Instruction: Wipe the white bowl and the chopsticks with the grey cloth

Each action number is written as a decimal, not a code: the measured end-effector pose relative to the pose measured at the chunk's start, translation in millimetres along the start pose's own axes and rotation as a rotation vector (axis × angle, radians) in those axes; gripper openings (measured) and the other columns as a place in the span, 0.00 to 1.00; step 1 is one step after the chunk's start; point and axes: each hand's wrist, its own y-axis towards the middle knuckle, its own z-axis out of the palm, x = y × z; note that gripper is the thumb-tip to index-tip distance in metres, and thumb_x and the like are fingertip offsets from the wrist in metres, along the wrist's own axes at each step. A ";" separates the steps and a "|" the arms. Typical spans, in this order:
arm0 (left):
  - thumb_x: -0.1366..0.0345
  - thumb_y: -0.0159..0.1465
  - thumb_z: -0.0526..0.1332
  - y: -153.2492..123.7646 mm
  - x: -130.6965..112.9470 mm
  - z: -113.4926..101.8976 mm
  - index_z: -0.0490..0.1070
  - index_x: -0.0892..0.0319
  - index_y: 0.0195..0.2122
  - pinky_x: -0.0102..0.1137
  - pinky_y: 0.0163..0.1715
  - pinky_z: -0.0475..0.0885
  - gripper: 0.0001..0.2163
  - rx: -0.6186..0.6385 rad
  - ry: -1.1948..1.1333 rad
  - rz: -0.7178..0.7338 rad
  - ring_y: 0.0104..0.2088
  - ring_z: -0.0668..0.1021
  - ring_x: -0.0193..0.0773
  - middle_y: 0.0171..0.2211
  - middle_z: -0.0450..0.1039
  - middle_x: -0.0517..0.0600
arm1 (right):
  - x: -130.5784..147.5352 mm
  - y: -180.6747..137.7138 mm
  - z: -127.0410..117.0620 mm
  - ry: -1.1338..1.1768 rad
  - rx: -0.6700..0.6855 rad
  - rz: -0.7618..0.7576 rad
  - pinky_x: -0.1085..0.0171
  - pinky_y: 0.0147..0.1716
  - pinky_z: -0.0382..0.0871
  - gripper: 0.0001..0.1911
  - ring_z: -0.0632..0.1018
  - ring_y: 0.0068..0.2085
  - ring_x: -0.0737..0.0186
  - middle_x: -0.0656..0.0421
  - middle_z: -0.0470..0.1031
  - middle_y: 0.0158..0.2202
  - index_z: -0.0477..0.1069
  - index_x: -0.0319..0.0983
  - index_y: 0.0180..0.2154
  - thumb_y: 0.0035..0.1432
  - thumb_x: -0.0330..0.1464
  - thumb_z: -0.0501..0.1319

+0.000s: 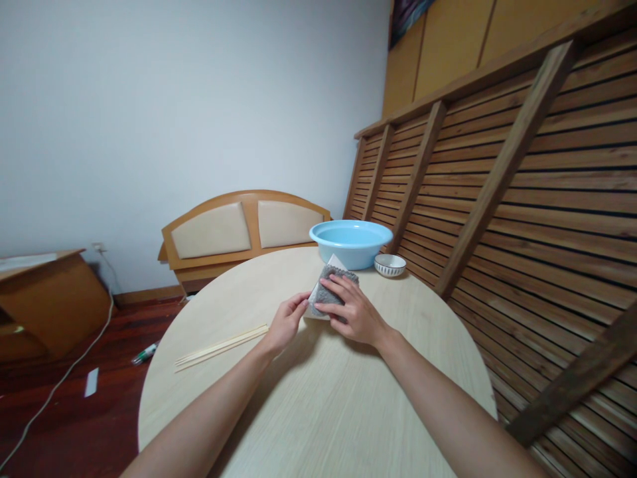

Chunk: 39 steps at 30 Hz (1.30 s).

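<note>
Over the middle of the round table, my left hand [286, 325] pinches the left edge of a flat white object [336, 261] with a pointed corner, perhaps a square plate. A grey cloth [332, 292] with a scalloped edge lies against its face and hides most of it. My right hand [354, 312] presses the cloth onto the white object, its fingers spread across the cloth. Left of my left hand, several pale wooden chopsticks [221, 346] lie side by side on the table.
At the far side of the round table [318, 411] stands a light blue basin [351, 245], with a small patterned bowl [390, 265] to its right. Wooden slats [522, 199] lean along the right. A headboard [243, 222] stands behind; a cable [74, 368] trails across the floor at left.
</note>
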 end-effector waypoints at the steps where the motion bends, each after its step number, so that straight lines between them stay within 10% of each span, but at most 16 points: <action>1: 0.50 0.61 0.67 0.1 0.5 0.1 0.79 0.61 0.49 0.39 0.55 0.71 0.21 -0.003 0.001 -0.003 0.49 0.78 0.47 0.48 0.81 0.55 | -0.2 0.0 -0.4 0.006 -0.003 -0.006 0.40 0.67 0.57 0.23 0.58 0.71 0.48 0.54 0.57 0.71 0.77 0.46 0.53 0.56 0.25 0.62; 18: 0.49 0.62 0.66 0.9 3.5 1.3 0.79 0.61 0.49 0.38 0.55 0.71 0.22 -0.005 0.023 -0.030 0.49 0.78 0.47 0.47 0.81 0.56 | -20.5 -11.0 -2.5 0.153 -0.203 0.230 0.41 0.62 0.64 0.19 0.64 0.67 0.45 0.46 0.60 0.67 0.67 0.40 0.49 0.54 0.25 0.59; 39: 0.45 0.61 0.65 1.1 3.5 2.3 0.78 0.62 0.51 0.40 0.58 0.69 0.27 0.041 0.012 -0.029 0.51 0.78 0.48 0.51 0.79 0.56 | 5.3 6.3 1.5 -0.026 -0.093 -0.001 0.45 0.64 0.65 0.16 0.62 0.69 0.49 0.51 0.62 0.68 0.74 0.43 0.50 0.61 0.26 0.61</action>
